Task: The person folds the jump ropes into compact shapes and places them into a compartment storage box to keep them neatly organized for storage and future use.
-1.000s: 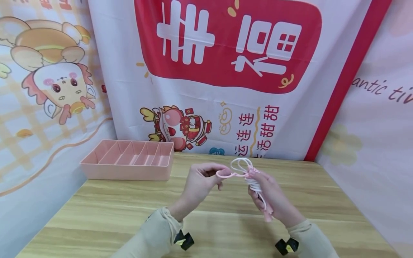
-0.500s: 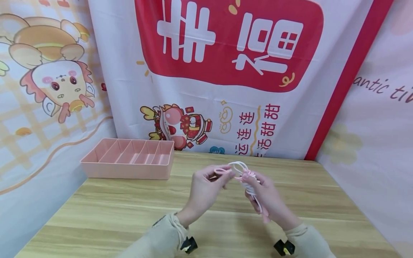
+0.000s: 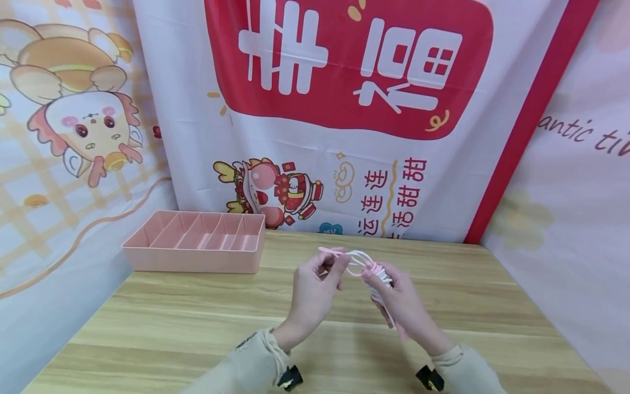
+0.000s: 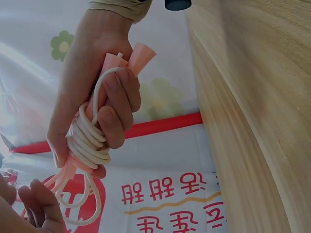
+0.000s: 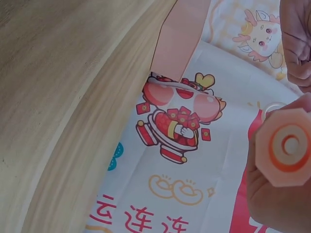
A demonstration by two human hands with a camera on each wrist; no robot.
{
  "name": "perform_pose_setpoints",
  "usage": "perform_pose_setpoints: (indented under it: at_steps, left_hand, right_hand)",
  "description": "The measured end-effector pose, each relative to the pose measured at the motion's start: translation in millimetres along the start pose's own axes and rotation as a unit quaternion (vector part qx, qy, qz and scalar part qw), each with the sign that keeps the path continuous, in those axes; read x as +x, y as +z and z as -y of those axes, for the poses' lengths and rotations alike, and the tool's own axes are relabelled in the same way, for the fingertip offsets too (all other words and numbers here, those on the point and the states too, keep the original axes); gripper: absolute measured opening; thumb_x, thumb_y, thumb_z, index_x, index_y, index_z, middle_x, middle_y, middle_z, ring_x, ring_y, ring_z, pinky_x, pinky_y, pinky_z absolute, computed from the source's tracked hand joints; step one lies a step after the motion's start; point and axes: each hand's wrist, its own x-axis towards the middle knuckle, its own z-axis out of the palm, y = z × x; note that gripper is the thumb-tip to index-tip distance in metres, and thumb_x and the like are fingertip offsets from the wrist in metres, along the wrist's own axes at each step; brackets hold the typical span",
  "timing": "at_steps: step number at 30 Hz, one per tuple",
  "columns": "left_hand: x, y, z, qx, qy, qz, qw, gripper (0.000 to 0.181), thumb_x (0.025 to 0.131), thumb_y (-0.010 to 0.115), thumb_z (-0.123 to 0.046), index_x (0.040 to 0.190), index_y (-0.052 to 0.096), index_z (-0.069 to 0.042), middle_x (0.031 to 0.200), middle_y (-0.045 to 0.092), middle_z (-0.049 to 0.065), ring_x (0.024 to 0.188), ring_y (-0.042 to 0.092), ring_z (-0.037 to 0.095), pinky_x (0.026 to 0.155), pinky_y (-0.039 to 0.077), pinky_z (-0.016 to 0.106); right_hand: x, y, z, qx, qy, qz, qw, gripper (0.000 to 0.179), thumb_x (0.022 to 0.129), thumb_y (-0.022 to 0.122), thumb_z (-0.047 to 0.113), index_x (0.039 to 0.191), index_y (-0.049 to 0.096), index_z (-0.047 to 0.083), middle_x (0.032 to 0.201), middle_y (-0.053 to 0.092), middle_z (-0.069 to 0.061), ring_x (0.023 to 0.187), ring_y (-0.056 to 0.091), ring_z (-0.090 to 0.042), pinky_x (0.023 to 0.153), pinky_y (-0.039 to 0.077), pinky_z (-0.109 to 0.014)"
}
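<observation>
My right hand [image 3: 406,298] grips a bundled jump rope, its white cord [image 4: 87,141] wound in several turns around the pink handles [image 4: 141,57]. In the right wrist view, one handle's octagonal end [image 5: 284,162] faces the camera. White loops [image 3: 361,256] stick out from the bundle's far end toward my left hand [image 3: 315,295]. Thumb and fingers of that hand pinch a thin pink strand [image 3: 352,272] coming from the bundle, and a bit of pink shows above the fingertips. Both hands are raised above the table.
A pink box [image 3: 194,260] with several compartments stands at the back left of the wooden table [image 3: 197,312]. Printed cloth [image 3: 295,139] hangs behind the table, and more printed sheets line both sides.
My right hand has shifted slightly left with the jump rope. The left hand has moved nearer to the bundle, and the pink loop it pinches now shows mostly above its fingers.
</observation>
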Motion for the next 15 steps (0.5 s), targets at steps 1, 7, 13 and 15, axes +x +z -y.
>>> perform_pose_setpoints:
  at_steps: [1,7,13,15]
  left_hand:
    - [0.2,-0.1,1.4,0.007,0.003,-0.004,1.0,0.023,0.098,0.062,-0.031,0.103,0.07,-0.01,0.074,0.061,0.005,0.057,0.057,0.021,0.047,0.048,0.025]
    - [3.2,-3.9,3.4,0.029,-0.002,0.0,0.9996,0.028,0.104,0.051,-0.029,0.095,0.068,-0.009,0.069,0.058,0.004,0.05,0.051,0.016,0.04,0.043,0.024]
    - [13.6,-13.7,1.9,0.117,-0.027,0.064,0.9907,0.025,0.105,0.051,-0.023,0.093,0.068,-0.008,0.067,0.054,0.002,0.051,0.045,0.013,0.042,0.037,0.023]
    - [17.2,-17.7,0.5,0.149,-0.041,0.094,0.9834,0.024,0.104,0.053,-0.022,0.09,0.069,-0.01,0.065,0.053,0.0,0.051,0.043,0.012,0.043,0.034,0.023]
  right_hand:
    - [-0.7,1,1,-0.009,-0.005,0.002,0.9999,0.031,0.095,0.066,0.036,0.107,0.064,0.008,0.063,0.051,-0.015,0.039,0.04,-0.016,0.026,0.032,-0.031]
    - [-2.9,1,5,-0.005,-0.008,0.013,0.9999,0.03,0.097,0.064,0.031,0.112,0.063,0.005,0.063,0.052,-0.014,0.037,0.04,-0.017,0.025,0.033,-0.032]
    - [-1.5,-9,3,0.082,0.017,0.05,0.9952,0.037,0.099,0.06,0.034,0.115,0.059,0.001,0.06,0.049,-0.011,0.034,0.038,-0.014,0.028,0.033,-0.026]
    - [-1.4,-11,4,0.098,0.018,0.07,0.9926,0.038,0.1,0.058,0.035,0.115,0.057,0.0,0.06,0.048,-0.01,0.034,0.04,-0.014,0.028,0.033,-0.026]
